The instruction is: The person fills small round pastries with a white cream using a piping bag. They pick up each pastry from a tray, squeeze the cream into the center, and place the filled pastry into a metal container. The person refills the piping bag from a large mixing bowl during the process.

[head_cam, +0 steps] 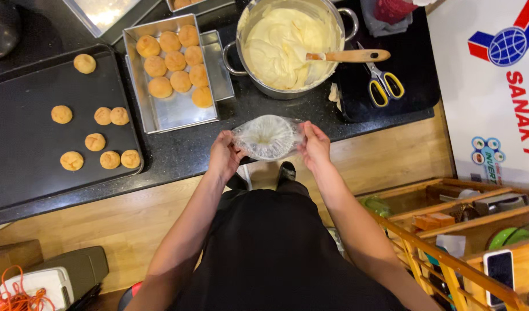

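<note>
Black stone tabletop (178, 152) carries the large steel pot of pale cream (287, 43). Left of the pot: flat black baking tray (22, 144), then rectangular steel pan of round golden puffs (169, 72). Below the pot, both hands, left (225, 156) and right (314, 145), grasp a clear plastic piping bag (268, 137), spreading its mouth open. Judged: bag readied; filling calls for the wooden-handled spatula (348, 56).

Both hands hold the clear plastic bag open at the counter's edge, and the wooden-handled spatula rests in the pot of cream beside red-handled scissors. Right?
Not quite: the head view shows the scissors have yellow handles, not red. Both the left hand and right hand do hold the clear plastic bag; the spatula rests in the pot.
</note>
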